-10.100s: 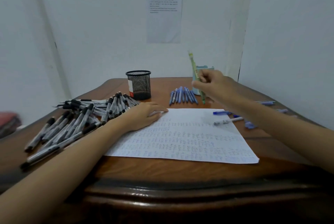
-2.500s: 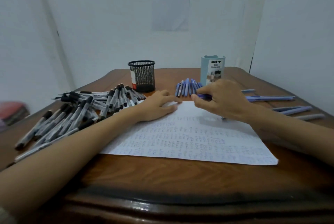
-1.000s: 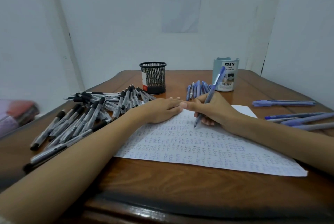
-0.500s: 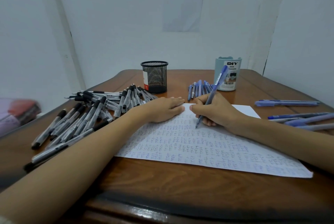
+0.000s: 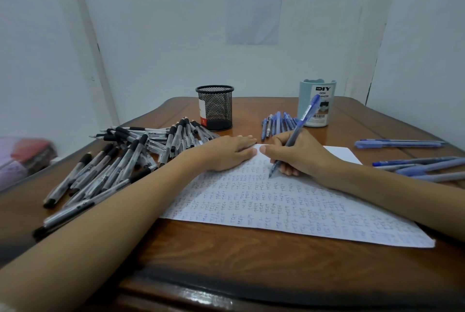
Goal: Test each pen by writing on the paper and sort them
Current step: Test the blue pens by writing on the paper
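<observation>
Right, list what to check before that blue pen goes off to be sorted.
1. Grip: the right hand holds the blue pen in a writing grip. Ok.
2. Tip: it points down onto the paper. Ok.
3. Sheet steadied: the left hand lies flat on its upper left part. Ok.
4. Fresh ink from this pen: the sheet is crowded with blue marks, so a new one does not stand out. Cannot tell.
5. Writing room: only the far right corner looks bare. Ok, but little.
6. A place to put it: a row of blue pens lies beside the teal organizer. Ok.
</observation>
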Demonstrator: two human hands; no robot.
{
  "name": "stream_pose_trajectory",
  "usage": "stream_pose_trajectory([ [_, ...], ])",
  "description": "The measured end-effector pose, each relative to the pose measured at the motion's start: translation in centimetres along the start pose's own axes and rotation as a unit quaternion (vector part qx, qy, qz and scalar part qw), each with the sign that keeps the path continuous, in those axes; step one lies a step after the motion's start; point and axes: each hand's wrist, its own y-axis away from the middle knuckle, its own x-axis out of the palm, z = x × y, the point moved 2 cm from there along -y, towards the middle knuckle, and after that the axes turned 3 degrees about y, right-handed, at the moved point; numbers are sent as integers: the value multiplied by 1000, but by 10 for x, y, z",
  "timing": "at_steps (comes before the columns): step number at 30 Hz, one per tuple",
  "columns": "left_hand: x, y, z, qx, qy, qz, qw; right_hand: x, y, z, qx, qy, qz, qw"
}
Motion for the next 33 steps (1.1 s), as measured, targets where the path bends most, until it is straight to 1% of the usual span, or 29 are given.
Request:
stream_pose_trajectory([
  [10, 0, 1, -1, -4, -1, 3, 1000, -1, -1, 0, -1, 1, -14, 1000],
  [20, 0, 0, 0, -5, 1, 4, 1000, -1, -2, -2, -28, 9, -44, 999],
  [24, 0, 0, 0, -7, -1, 6, 1000, -2, -3, -3, -18, 4, -35, 999],
  [29, 0, 0, -1, -7, 1, 5, 1000, -1, -1, 0, -46, 14, -40, 998],
  [31, 0, 0, -2, -8, 7, 3, 1000, -1, 2, 3, -39, -5, -51, 998],
  [33, 0, 1, -2, -8, 10, 1, 1000, -6, 3, 6, -7, -27, -70, 997],
])
